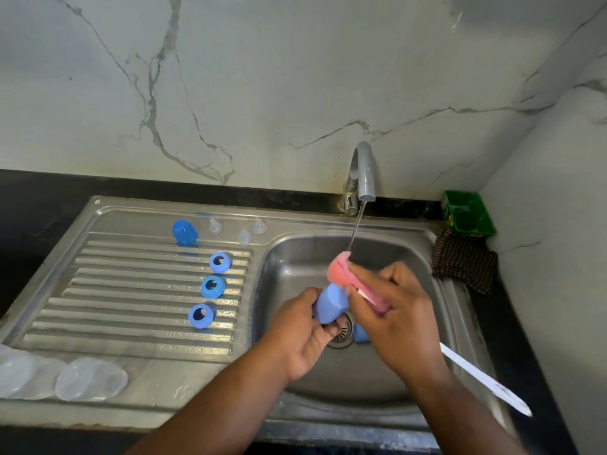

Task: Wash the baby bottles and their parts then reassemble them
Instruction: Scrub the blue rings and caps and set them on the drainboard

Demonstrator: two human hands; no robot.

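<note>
Marble-veined wall, black counter, steel sink [295, 257] with ribbed drainboard [131, 307] on the left, tap [364, 172] running.

Over the drain: left hand [295, 336], fingers curled round a blue cap [328, 305]. Long axis of cap tilted, low end in the palm, high end up-right toward the right hand [400, 310]. Right-hand fingers clamped on the pink sponge brush [345, 270], white handle [486, 382] trailing down-right past the wrist. Sponge head touching the cap's upper end, just under the water stream. Probably mid-scrub of the cap; likely next: bring sponge in line with the cap's axis. Which end is open: cannot tell.

Second blue cap [360, 334] in basin beside drain, half hidden by right hand.

On drainboard, well left of both hands: three blue rings [213, 286] in a row, another blue cap [184, 232], three clear nipples [244, 237] near back edge. Clear bottles [91, 379] at front-left, blurred.

Green box [466, 215] in back-right corner, print too small to read. Checked cloth [463, 261] beside it. No legible brand anywhere.
</note>
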